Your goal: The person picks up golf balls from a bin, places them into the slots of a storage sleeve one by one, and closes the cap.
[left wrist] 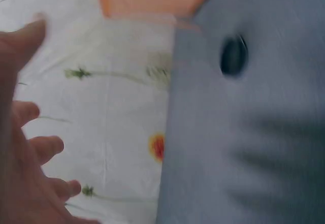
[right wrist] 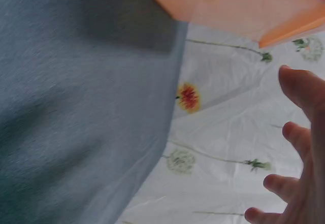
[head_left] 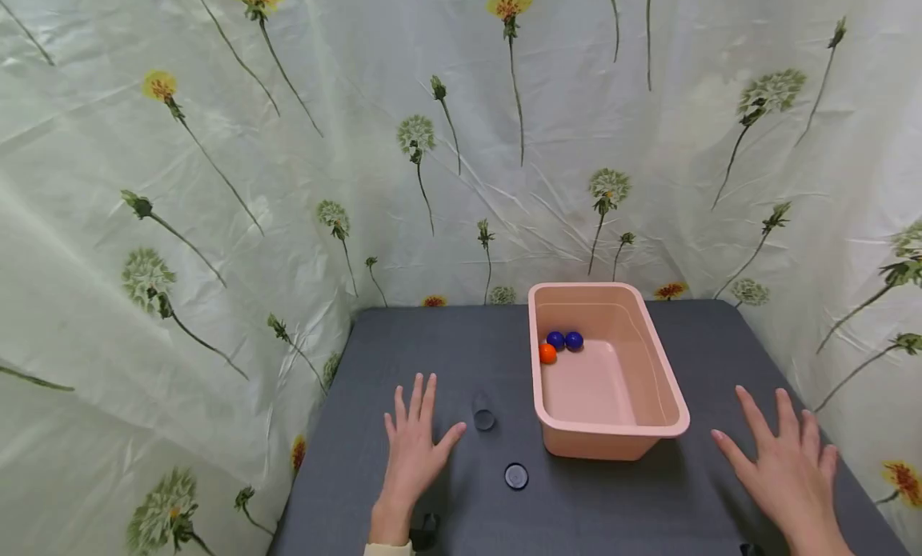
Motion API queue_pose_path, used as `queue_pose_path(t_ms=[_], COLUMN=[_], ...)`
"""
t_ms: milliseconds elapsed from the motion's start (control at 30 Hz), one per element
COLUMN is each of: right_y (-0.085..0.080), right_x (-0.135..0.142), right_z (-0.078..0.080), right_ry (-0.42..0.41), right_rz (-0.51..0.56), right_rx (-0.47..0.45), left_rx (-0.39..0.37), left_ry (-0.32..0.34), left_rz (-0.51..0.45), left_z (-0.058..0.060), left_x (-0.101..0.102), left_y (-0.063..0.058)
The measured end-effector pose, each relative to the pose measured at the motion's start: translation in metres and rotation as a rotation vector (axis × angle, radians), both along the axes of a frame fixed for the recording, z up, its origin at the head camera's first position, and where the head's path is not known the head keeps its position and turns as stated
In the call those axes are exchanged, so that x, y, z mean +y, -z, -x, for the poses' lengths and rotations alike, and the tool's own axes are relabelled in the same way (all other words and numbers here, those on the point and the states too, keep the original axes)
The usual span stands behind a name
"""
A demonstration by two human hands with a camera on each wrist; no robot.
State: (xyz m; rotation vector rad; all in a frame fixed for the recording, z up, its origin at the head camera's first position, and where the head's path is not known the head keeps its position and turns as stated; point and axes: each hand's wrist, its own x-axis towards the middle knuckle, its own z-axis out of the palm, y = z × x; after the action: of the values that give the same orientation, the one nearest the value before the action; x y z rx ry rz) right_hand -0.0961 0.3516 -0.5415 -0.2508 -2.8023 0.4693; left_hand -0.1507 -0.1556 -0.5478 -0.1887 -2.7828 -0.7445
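My left hand [head_left: 414, 456] hovers over the left part of the dark table with its fingers spread, holding nothing. Just right of its thumb stands a small clear cylindrical container [head_left: 483, 412]. Closer to the front lies a round dark lid-like disc [head_left: 516, 476] with a paler centre. My right hand [head_left: 788, 468], fingers also spread and holding nothing, is over the table's right side. Between the hands, farther back, is a pink plastic bin [head_left: 651, 438]. Inside, at its left wall, two blue balls [head_left: 574, 341] sit beside an orange ball [head_left: 548, 354].
The dark grey cloth-covered table [head_left: 432, 340] narrows toward the back in the head view. A pale curtain [head_left: 461, 196] printed with dandelions hangs behind it and along both sides. The bin's far end comes close to the table's back edge.
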Motion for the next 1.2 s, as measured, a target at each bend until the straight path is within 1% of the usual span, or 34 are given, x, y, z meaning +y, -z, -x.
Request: queue_pose_path(t_ms=[133,233,333,500,633,700,767,867,967,1000,1100,1200], right_y=[-0.014,-0.031,-0.053,-0.089,-0.116,-0.126,-0.134,-0.141,-0.140,-0.138,-0.126,-0.114], right_x=[-0.007,-0.014,-0.020,-0.032,-0.046,-0.053,-0.060,-0.072,-0.082,-0.086,-0.095,-0.103], right_z=[0.003,0.009,0.019,0.037,0.051,0.060,0.069,0.085,0.104,0.111,0.134,0.155], right_ry=[-0.038,-0.092,-0.165,-0.264,-0.328,-0.364,-0.405,-0.445,-0.478,-0.489,-0.532,-0.582], right_rz=[0.033,0.090,0.157,0.231,0.267,0.279,0.293,0.315,0.357,0.375,0.427,0.436], right_rx=[0.124,0.177,0.199,0.185,0.170,0.161,0.146,0.109,0.062,0.042,-0.024,-0.077], left_rx=[0.015,0.030,0.030,-0.001,-0.020,-0.042,-0.068,-0.111,-0.131,-0.132,-0.135,-0.144], left_ry=[0.080,0.118,0.127,0.134,0.160,0.180,0.198,0.208,0.212,0.212,0.222,0.234], left_rz=[-0.309,-0.468,-0.568,-0.670,-0.738,-0.804,-0.896,-1.007,-1.032,-1.029,-1.055,-1.088], left_z=[0.000,0.003,0.009,0.020,0.027,0.029,0.031,0.033,0.029,0.030,0.029,0.032], left_x=[0.007,0.011,0.015,0.021,0.023,0.024,0.023,0.021,0.021,0.021,0.024,0.028], left_y=[-0.005,-0.009,-0.011,-0.008,-0.002,0.004,0.009,0.015,0.008,0.010,0.007,0.014])
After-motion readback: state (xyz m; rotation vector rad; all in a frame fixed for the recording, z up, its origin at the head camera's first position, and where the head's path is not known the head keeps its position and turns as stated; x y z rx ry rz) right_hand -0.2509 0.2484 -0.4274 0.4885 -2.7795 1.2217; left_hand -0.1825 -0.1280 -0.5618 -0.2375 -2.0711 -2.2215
